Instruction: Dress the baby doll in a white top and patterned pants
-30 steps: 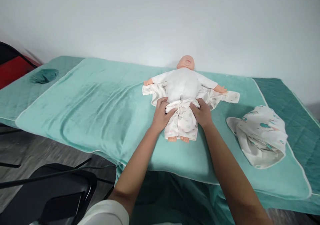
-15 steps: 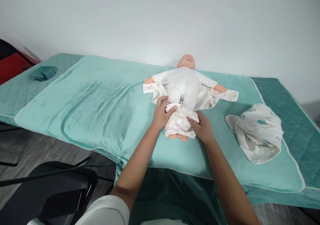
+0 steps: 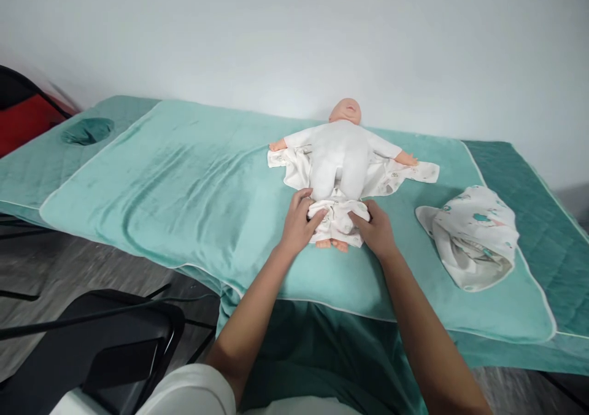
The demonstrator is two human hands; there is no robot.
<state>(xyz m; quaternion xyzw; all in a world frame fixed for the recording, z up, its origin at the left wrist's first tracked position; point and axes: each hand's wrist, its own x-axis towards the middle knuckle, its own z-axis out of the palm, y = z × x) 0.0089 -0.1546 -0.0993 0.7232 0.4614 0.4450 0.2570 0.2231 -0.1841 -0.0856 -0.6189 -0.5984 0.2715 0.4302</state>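
A baby doll (image 3: 338,151) with a white cloth body lies on its back, head toward the wall and arms spread. Small patterned baby pants (image 3: 339,218) are bunched around its lower legs, and its feet show below the cuffs. My left hand (image 3: 299,224) grips the waistband's left side, thumb on top. On the right side, my right hand (image 3: 376,226) pinches the same waistband, its thumb over the cloth. A patterned baby shirt (image 3: 386,175) is spread out under the doll, its sleeves beneath the doll's arms.
A baby hat or folded patterned cloth (image 3: 478,237) lies to the right on the green sheet (image 3: 184,175). The sheet covers a massage bed with a face hole (image 3: 87,131) at the left. A black chair (image 3: 101,347) stands in front at lower left. A white wall is behind.
Both hands have pulled the pants together, so the fabric sits shorter and more gathered, with more of the feet showing. The view has shifted slightly.
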